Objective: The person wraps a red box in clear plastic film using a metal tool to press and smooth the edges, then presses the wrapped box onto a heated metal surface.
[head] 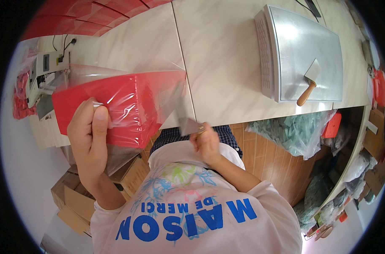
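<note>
My left hand [92, 130] pinches clear plastic film [121, 111] that wraps a red box [84, 92], its thumb on the film's surface. The film reaches past the box's right side. In my right hand [206, 139], near my waist, is the handle end of a blurred flat metal scraper [187, 122]; its blade points up beside the film's right end. A second scraper with a wooden handle [306, 93] lies on the silvery metal plate [294, 41] at the right. The underside of the red box is hidden.
Red film-wrapped boxes [94, 16] stand at the back left. A machine [43, 70] with cables is at the far left. Below the table edge [217, 124] hangs a bag of pale green pieces [287, 130]. An open cardboard box [75, 203] stands lower left.
</note>
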Available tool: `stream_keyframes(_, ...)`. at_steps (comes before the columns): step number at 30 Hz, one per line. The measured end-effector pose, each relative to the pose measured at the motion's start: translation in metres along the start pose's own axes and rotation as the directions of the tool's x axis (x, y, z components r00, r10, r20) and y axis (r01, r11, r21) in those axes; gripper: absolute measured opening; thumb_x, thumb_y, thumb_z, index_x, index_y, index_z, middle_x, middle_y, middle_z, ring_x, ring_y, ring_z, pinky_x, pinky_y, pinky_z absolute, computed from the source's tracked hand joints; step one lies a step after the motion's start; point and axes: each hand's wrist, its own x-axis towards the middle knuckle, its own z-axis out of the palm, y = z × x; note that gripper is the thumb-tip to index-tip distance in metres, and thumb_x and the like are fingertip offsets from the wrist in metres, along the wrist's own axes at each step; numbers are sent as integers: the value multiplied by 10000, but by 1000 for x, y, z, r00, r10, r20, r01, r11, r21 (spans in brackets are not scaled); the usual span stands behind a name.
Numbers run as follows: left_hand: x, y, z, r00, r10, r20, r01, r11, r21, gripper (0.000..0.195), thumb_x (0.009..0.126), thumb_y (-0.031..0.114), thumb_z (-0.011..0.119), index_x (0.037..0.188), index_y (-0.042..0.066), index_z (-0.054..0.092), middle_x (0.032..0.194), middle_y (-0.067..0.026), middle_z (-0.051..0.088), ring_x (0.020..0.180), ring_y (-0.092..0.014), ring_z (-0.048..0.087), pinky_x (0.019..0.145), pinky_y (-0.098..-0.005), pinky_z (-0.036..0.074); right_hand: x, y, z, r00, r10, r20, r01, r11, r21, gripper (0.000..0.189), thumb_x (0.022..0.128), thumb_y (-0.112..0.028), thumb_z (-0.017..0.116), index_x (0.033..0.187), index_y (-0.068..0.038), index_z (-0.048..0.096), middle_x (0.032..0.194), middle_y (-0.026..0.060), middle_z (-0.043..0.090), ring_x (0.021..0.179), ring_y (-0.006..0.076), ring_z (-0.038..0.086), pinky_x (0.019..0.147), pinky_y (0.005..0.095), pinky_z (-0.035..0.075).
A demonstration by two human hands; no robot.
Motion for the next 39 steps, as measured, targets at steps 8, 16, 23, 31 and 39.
stream_keyframes(8, -1, 0, 1, 1000, 13, -28, -13, 1000, 13, 269, 934, 153, 496, 722, 2, 428, 638, -70, 385, 582, -165, 364, 544, -287, 307, 88, -70, -111, 794, -327, -512, -42, 811, -584, 247, 977, -230, 466, 1002, 15, 455, 754, 102, 555, 646, 211, 541, 602, 336, 439)
stream_keyframes(16, -2, -5, 3, 998, 43, -55, -40, 998, 50, 261, 968, 154, 451, 752, 11, 419, 665, -29, 373, 607, -116, 361, 561, -261, 306, 152, -101, -186, 623, -485, -613, -345, 534, -772, 354, 967, -307, 400, 1018, 36, 476, 947, 289, 613, 896, 442, 589, 763, 477, 455)
stream_keyframes(23, 0, 1, 4, 998, 46, -52, -45, 999, 15, 273, 964, 176, 469, 755, 5, 429, 667, -31, 390, 611, -111, 376, 564, -259, 316, 140, -115, -208, 548, -735, -399, -475, 119, -872, 347, 897, -307, 538, 1001, 24, 542, 1002, 226, 606, 941, 385, 570, 760, 456, 477)
stream_keyframes(31, 0, 3, 2, 997, 41, -59, -41, 999, -3, 281, 956, 179, 483, 751, -6, 432, 662, -38, 398, 606, -115, 379, 556, -265, 316, 79, -107, -246, 550, -502, -667, -706, 147, -693, 365, 877, -330, 553, 1016, 7, 530, 893, 217, 641, 849, 401, 606, 727, 484, 475)
stream_keyframes(39, -1, -1, 6, 998, 51, -48, -51, 999, 4, 292, 970, 187, 454, 741, 8, 419, 657, -17, 377, 607, -102, 352, 554, -252, 293, 57, -79, -150, 602, -414, -683, 113, 890, -441, 280, 999, -286, 411, 1044, -30, 516, 756, -2, 495, 607, 78, 426, 539, 215, 385)
